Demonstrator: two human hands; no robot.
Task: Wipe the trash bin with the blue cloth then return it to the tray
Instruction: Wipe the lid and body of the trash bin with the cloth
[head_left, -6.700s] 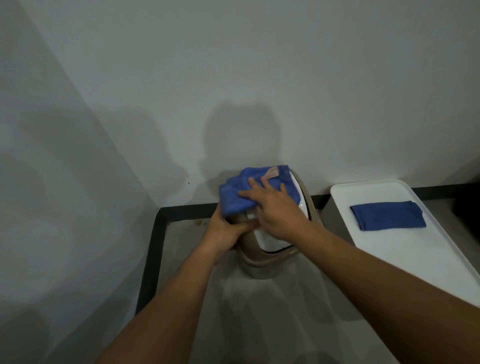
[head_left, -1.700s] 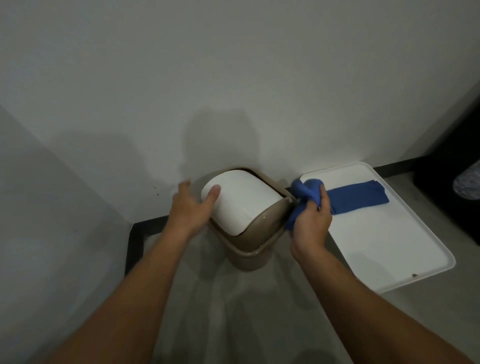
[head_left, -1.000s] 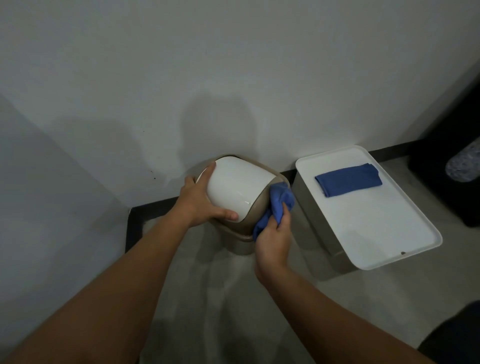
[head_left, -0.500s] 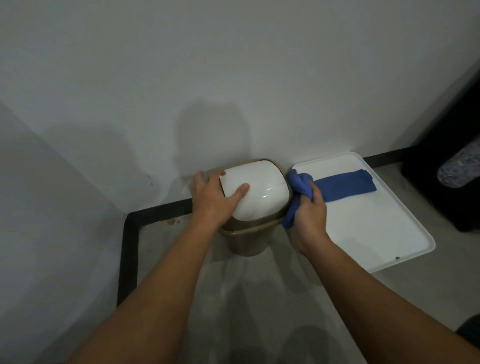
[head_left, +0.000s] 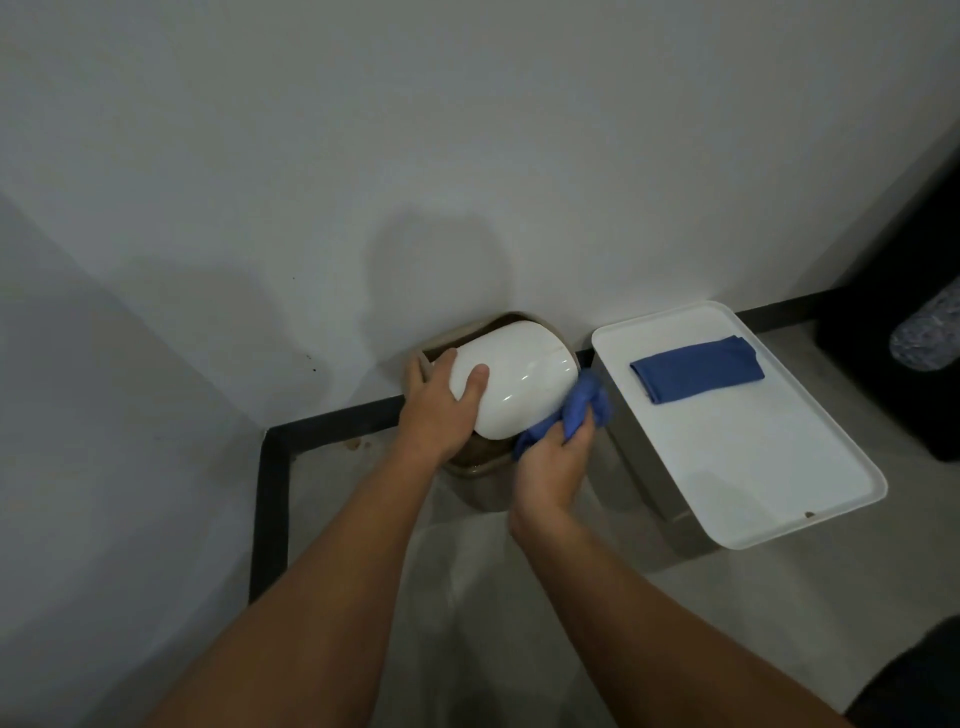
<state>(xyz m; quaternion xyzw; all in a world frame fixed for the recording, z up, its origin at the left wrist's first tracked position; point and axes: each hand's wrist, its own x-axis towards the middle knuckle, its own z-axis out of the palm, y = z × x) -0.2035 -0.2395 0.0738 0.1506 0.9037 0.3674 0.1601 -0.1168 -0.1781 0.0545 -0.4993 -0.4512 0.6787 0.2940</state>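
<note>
A small beige trash bin (head_left: 480, 486) with a white swing lid (head_left: 519, 382) stands on the floor against the wall. The lid is tilted, its near edge swung up. My left hand (head_left: 441, 410) grips the lid's left side, thumb on top. My right hand (head_left: 553, 467) clutches a bunched blue cloth (head_left: 576, 410) and presses it against the bin's right front, just under the lid. A white tray (head_left: 753, 462) sits to the right on a grey box, with a second folded blue cloth (head_left: 696, 369) lying near its far end.
The bin sits in a corner: a side wall on the left, a back wall behind, a black skirting strip (head_left: 270, 499) along both. A grey box (head_left: 631, 480) carries the tray. Dark objects (head_left: 914, 374) stand at the far right.
The lid has swung from flat to tilted under my left hand. My right hand with the cloth has slid from the bin's right rim down to its front right.
</note>
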